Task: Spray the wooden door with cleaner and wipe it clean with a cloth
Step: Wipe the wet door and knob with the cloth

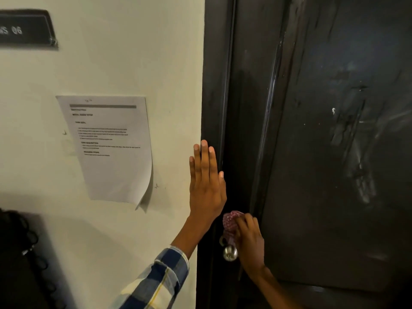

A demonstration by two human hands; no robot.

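Against the left edge of the dark wooden door (334, 175), just above the round metal knob (230, 253), the right hand (249, 241) presses a bunched cloth (230, 220) to the wood. This cloth is a soft, crumpled wad with a fine red-and-white pattern; the fingers curl closed around it, so only its upper and left folds show. Its shape is too balled up to give a long axis.

That door fills the right half of the view and stands upright, its long axis vertical. Its surface is near-black with a dull sheen, and a raised moulding runs top to bottom between the narrow stile by the knob and the broad flat panel to the right. Pale smears and streaks mark the panel, thickest toward its right side. Whether they are wet I cannot tell.

Higher up, the left hand (206, 184) lies flat with fingers straight and close together, pointing up. It holds nothing, and it spans the line where the dark door frame (214, 85) meets the cream wall (133, 52). A blue, white and yellow checked sleeve (160, 279) covers the forearm below it.

On the smooth painted wall, left of the frame, a printed paper sheet (111, 148) hangs with its lower right corner curling away. A dark sign plate (26, 27) with pale lettering sits near the wall's upper left corner.
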